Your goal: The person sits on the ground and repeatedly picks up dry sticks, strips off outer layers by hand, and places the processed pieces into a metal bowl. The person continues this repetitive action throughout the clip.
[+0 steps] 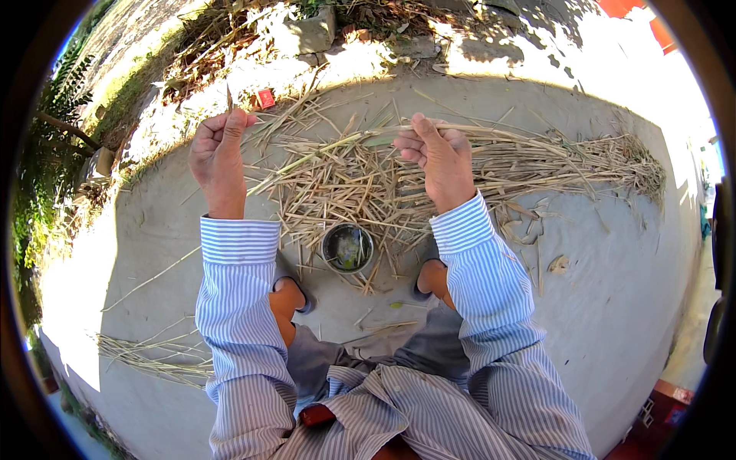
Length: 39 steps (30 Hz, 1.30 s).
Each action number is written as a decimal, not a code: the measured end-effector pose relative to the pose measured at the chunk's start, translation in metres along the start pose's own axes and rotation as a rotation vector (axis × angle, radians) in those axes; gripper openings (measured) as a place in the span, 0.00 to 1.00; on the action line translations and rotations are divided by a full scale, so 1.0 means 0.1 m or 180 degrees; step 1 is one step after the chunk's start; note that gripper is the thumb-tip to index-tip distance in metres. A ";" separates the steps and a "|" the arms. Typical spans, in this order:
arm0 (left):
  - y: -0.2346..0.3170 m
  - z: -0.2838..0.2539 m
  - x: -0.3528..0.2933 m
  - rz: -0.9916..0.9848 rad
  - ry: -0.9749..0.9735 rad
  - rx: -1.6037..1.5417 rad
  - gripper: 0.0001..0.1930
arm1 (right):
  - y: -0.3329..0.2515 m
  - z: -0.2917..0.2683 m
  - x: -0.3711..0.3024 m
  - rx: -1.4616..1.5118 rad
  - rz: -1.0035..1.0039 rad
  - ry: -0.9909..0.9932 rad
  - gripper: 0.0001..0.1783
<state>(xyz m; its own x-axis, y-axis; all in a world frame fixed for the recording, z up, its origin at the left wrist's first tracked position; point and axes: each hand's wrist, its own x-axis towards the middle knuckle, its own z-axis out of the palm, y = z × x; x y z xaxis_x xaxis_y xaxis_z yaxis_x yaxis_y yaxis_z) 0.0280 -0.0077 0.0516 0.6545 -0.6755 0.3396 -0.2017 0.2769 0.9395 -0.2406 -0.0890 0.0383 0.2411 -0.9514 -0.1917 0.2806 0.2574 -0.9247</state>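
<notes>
My right hand (441, 157) is closed around a long dry stalk (337, 144), thumb on top. The stalk slants down toward the left and runs on past the hand to the right, over the heap. My left hand (218, 161) is raised to the left, closed in a pinch. From its fingertips a thin pointed sliver (229, 97) sticks up; whether it is a blade or a bit of dry leaf I cannot tell. Below and between the hands lies a pile of short cut stalks (337, 188). A dark round bowl (328, 251) with murky contents stands at its near edge.
Long uncut stalks (583, 161) lie bundled on the right of the concrete floor (598, 284). Thin stems (157, 356) lie at lower left. A small red packet (265, 99) sits near the far edge, before stone blocks (307, 32) and dry debris. My feet flank the bowl.
</notes>
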 end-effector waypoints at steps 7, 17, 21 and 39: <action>-0.04 0.45 -0.24 0.2174 -0.1390 0.1749 0.12 | 0.15 0.24 -0.06 -0.0028 0.0008 -0.0534 0.24; -0.03 0.53 -0.31 0.1218 -0.2017 0.1685 0.08 | -0.06 0.01 0.02 -0.0062 -0.0183 -0.0359 0.23; 0.04 0.64 -0.39 0.1299 -0.2036 0.1831 0.10 | -0.13 -0.10 0.06 -0.0160 -0.0439 -0.0553 0.20; 0.10 0.83 -0.54 -0.0155 -0.2197 0.1026 0.09 | -0.34 -0.33 0.02 -0.0437 -0.0738 -0.0296 0.22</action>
<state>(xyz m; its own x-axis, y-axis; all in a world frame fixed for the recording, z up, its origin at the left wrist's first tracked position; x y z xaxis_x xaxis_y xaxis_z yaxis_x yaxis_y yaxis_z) -0.0697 -0.0249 0.0466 0.0854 -0.9851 0.1489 -0.4562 0.0942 0.8849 -0.2806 -0.1048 0.0588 0.2711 -0.9610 0.0553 0.2113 0.0033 -0.9774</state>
